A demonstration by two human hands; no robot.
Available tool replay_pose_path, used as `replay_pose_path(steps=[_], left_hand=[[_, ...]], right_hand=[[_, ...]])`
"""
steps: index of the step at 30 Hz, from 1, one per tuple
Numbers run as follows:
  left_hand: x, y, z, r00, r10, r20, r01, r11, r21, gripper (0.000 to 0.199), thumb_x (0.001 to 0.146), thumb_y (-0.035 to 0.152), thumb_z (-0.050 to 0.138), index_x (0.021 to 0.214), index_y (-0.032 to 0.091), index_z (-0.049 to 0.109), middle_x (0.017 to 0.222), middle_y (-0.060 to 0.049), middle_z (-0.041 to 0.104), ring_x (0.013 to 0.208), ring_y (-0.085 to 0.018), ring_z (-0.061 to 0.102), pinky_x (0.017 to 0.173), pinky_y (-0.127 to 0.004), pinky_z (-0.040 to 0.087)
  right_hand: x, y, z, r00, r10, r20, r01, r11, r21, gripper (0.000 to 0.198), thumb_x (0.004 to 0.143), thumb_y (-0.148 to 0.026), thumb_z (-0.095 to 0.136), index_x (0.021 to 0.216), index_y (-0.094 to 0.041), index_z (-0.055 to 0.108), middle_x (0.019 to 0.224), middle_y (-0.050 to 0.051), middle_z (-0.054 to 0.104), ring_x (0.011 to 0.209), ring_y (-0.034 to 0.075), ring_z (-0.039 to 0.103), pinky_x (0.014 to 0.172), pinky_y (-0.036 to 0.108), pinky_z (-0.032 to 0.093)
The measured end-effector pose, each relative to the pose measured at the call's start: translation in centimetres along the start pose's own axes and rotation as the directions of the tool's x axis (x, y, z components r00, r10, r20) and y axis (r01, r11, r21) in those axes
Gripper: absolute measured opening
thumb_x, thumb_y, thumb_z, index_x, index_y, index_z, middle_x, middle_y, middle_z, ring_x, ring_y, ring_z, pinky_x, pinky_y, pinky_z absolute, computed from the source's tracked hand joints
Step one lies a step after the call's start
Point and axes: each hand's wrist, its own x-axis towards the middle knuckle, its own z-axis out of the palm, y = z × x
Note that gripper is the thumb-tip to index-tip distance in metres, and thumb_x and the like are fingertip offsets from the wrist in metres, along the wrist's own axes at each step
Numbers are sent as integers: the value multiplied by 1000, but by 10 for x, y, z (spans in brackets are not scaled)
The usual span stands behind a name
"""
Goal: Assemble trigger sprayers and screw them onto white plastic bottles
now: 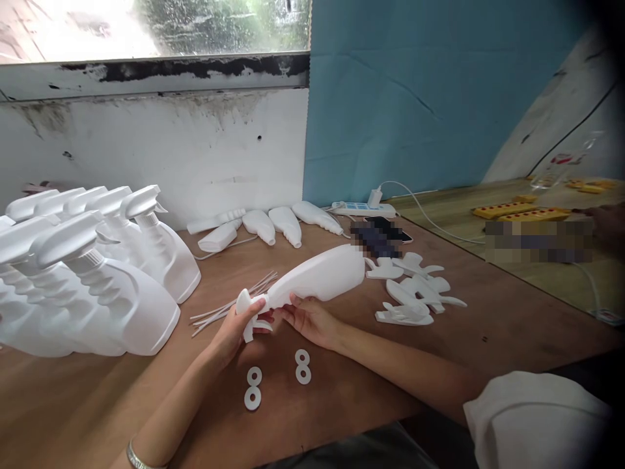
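Note:
My left hand (239,326) is closed around a white trigger spray head (243,301), which sits at the neck of a white plastic bottle (322,273). The bottle lies tilted above the table, its base up and to the right. My right hand (310,319) grips the bottle from below near its neck, thumb against its side. Just in front of my hands lie white ring washers (252,397), in two pairs on the brown tabletop. Several thin white tubes (229,306) rest behind my left hand. Whether the head is fully seated on the neck I cannot tell.
Bottles with spray heads (131,293) stand in rows at the left. More white bottles (286,225) lie by the wall. Loose spray heads (415,290) are piled at right. Behind them are a phone (390,229) and a power strip (361,209) with a cable.

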Motion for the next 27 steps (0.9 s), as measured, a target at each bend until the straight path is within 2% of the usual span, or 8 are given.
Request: replay_pose_path(steps=[5,9,12,16,19,24,27], left_hand=[[0,-1,2,998,11,-62,-8,999,40,41,70,49,58,83,10,57,58,-4,59,59,-18,58,55,-29,50],[1,-1,-1,997,67,-36,-63,992,107,37,64,39,67,86,11,56,68,-5,62,65,-17,59,57,-24,48],[-1,1,0,991,130,-40,-123,980,158,36,59,34,72,82,14,53,71,-3,63,68,-15,59,59,-21,46],[-1,1,1,994,73,-79,-60,985,164,42,68,51,58,84,12,56,70,-6,64,64,-17,59,58,-25,45],[2,-2,0,991,38,-128,-15,985,174,47,67,55,56,80,10,58,64,-6,63,59,-18,59,58,-27,46],[3,-2,-3,991,119,-55,-103,966,237,42,58,44,70,82,12,56,68,-4,63,64,-16,59,59,-23,45],[3,-3,-3,992,126,-32,-115,966,233,42,61,46,68,83,12,56,69,-4,63,65,-16,59,59,-23,44]], right_hand=[[0,3,-2,998,24,58,-22,999,-43,14,65,-24,72,76,-18,65,84,0,68,83,14,63,88,34,47],[0,3,-4,998,34,51,-32,999,-28,9,67,-22,71,71,-17,65,77,-1,68,77,13,63,88,32,45],[0,2,-3,998,41,50,-39,999,-32,13,67,-24,71,76,-16,66,78,1,69,78,13,63,87,33,44],[0,2,-2,998,44,42,-42,998,-37,14,66,-24,72,74,-15,66,80,1,69,80,14,63,85,34,43],[0,3,-2,999,39,29,-38,999,-29,11,65,-23,73,69,-16,65,79,1,69,77,14,63,83,33,43],[0,2,-2,999,51,13,-50,998,-27,15,64,-24,74,75,-17,66,79,0,69,76,13,62,81,31,43],[0,2,-1,998,58,4,-57,998,-30,17,63,-24,74,75,-17,65,78,0,69,75,12,62,80,30,43]])
